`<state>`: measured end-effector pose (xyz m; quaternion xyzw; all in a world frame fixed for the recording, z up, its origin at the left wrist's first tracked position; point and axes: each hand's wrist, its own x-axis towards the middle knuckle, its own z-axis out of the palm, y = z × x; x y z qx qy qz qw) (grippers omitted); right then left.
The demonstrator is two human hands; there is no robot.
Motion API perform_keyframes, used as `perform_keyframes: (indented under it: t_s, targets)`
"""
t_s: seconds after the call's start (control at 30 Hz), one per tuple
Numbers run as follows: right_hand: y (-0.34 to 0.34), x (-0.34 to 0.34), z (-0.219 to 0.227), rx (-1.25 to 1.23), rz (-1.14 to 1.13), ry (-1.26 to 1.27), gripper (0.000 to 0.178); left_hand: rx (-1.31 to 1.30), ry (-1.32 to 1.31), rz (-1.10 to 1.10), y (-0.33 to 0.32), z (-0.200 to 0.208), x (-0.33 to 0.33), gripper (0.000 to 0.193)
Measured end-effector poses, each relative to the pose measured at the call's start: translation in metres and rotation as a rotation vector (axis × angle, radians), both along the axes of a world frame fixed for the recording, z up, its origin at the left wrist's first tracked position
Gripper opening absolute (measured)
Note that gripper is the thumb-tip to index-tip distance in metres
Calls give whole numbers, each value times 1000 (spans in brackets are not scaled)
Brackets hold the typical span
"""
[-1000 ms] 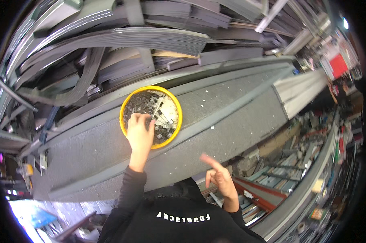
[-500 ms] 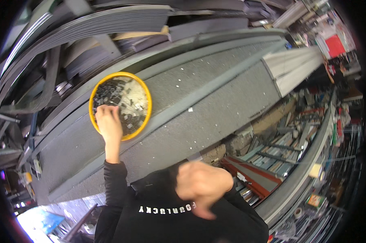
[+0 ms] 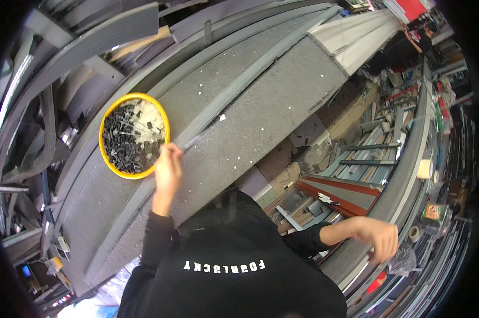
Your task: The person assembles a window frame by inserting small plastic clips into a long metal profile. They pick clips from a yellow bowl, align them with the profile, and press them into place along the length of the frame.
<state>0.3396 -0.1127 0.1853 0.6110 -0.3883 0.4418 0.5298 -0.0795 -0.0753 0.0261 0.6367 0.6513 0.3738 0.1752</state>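
A round yellow-rimmed tub point(image 3: 168, 127) stands at the left on the long grey workbench point(image 3: 260, 114). Small dark pieces point(image 3: 120, 140) fill most of it, and pale off-white pieces point(image 3: 149, 114) lie toward its far right side. My left hand point(image 3: 168, 172) is beside the tub's near right rim, fingers pinched together; what they hold, if anything, is too small to tell. Far out to the right, my right hand point(image 3: 377, 237) hangs over a long rail with loosely bent fingers and nothing visible in them. A crumpled clear plastic bag point(image 3: 404, 259) lies just beyond it.
Grey metal profiles point(image 3: 91, 58) are stacked along the far left. A pale sheet point(image 3: 356, 40) covers the bench's far end, near another person point(image 3: 417, 42). Red-brown framed panels point(image 3: 340, 193) and metal bars lie at the right, beside a tape roll point(image 3: 414, 232).
My left hand has come out of the tub to its right rim. My right hand has swung from in front of my chest far out to the right. The view has shifted.
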Motion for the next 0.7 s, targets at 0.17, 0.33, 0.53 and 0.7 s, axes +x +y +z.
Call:
perform_keyframes:
  t_s: [0.17,0.33,0.53,0.7]
  targets:
    - [18,41,-88,-1517,-609,-815,37,-261,163,-181,-16,-19,42,13]
    - [106,36,-227,-1791,-1395,-1466,40,-3,251,-188,-31,-51,45,15]
    - [119,13,-265,-1724,-1456,-1265,16,-73,202,-54,-32,-38,23,12]
    - [68,37,-295,-1933,-1682,-1082,19,-107,110,-73,-50,-44,-8,11]
